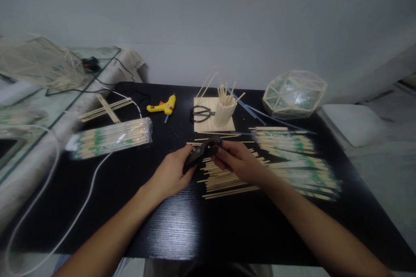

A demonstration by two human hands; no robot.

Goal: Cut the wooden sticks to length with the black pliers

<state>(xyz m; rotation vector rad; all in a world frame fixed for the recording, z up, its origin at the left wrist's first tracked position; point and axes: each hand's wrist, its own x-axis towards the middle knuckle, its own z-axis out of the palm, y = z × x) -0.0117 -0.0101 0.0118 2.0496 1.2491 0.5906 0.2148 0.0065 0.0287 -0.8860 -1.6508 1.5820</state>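
Note:
My left hand [177,166] is wrapped round the handles of a dark pair of hand cutters [203,149], held above the table with the head pointing right. The fingers of my right hand [235,160] are pinched together at the cutters' jaws. What they grip is too small and blurred to make out. Beneath my right hand lies a loose pile of thin wooden sticks [224,181]. A few single sticks [217,137] lie just beyond the cutters.
A wooden board [199,126] carries black scissors [201,114] and a stick holder [224,114]. Yellow glue gun [164,106], bagged sticks [113,136] and a white cable [89,194] lie left. Opened stick packs [302,173] and a faceted stick frame [294,95] are right.

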